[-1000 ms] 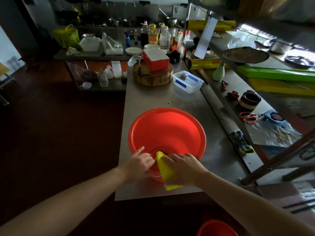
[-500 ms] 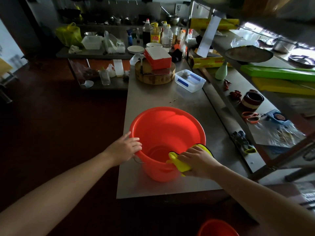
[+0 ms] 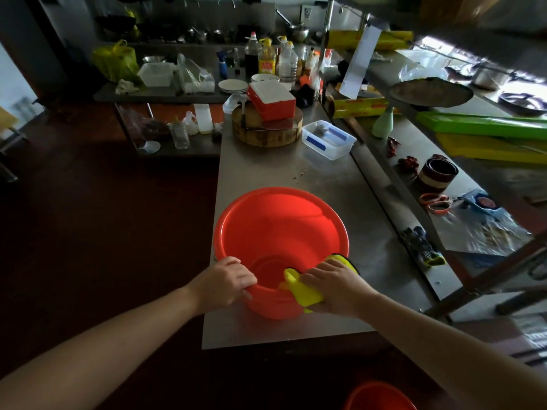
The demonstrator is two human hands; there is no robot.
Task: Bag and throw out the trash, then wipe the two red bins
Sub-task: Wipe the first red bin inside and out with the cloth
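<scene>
Steel counter (image 3: 266, 173) carries it all, and the red bin (image 3: 278, 220) stands upright on it, mouth up, straight ahead of both hands. Everything else we place off that bin. The second red bin (image 3: 379, 398) shows only a rim arc, lower and nearer us than the first, off its right side, so closer to the right arm.

Past the bin's far side there's a chopping block (image 3: 266, 131) w/ a red box (image 3: 272, 100) on top, and a clear tub (image 3: 328, 142) beyond the far-right.

Now the hands. The left hand (image 3: 225, 281) has its fingers curled over the near-left rim, gripping and bracing. The right hand (image 3: 334, 284) is on the near-right rim, fingers bent over the yellow cloth (image 3: 302, 288), which is folded across the lip, part inside, part outside.

Key relation: the bin's round w/ a vertical axis, and both hands sit on the near arc. The far rim lies away from us, approx. equal reach either side. We reckon the cloth hand runs the lip while the left turns or steadies. How much is wiped already, we can't tell.
</scene>
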